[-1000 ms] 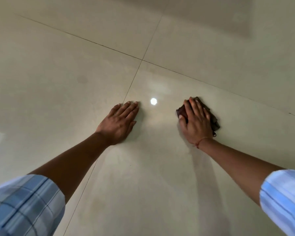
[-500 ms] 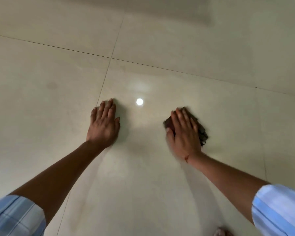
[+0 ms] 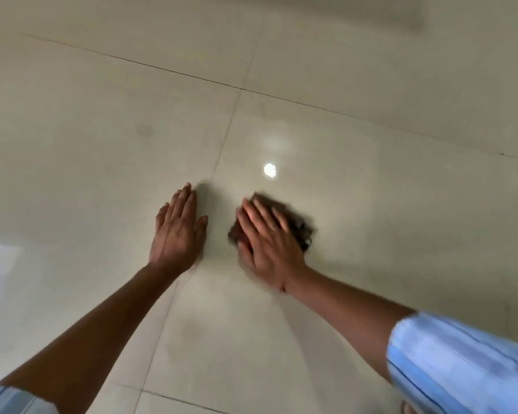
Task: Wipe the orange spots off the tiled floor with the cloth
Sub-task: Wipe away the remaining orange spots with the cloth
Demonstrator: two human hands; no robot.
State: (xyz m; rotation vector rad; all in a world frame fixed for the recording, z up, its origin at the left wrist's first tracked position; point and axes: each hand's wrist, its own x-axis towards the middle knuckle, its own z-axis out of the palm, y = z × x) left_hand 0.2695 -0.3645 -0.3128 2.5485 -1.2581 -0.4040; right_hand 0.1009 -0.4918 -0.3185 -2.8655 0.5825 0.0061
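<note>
Overall: a person leans over a glossy beige tiled floor (image 3: pixel 371 204) with both bare forearms stretched forward.
Left grip (image 3: pixel 177 234): a bare hand laid palm-down on the floor, fingers straight and close together, thumb out to the side. It holds nothing and lies across a grout line (image 3: pixel 228 130).
Right grip (image 3: pixel 269 249): a bare hand, blurred, flat on top of the cloth. Its fingers are straight and a little spread, pressing down, not curled round the fabric.
Cloth (image 3: pixel 299 225): dark brown and crumpled, on the floor under the right grip. Its edges show beyond the fingertips, along the right side and beside the thumb. It sits on the tile right of the grout line, near the left grip but apart from it.
Light reflection (image 3: pixel 270 170): a small bright round glare on the tile just beyond the cloth.
Smudge (image 3: pixel 144 131): a faint darker patch on the left tile, well apart from both hands.
Sleeves: a pale blue striped right sleeve (image 3: pixel 461 363); a corner of the pale blue left sleeve (image 3: pixel 6 398) at the bottom edge.
</note>
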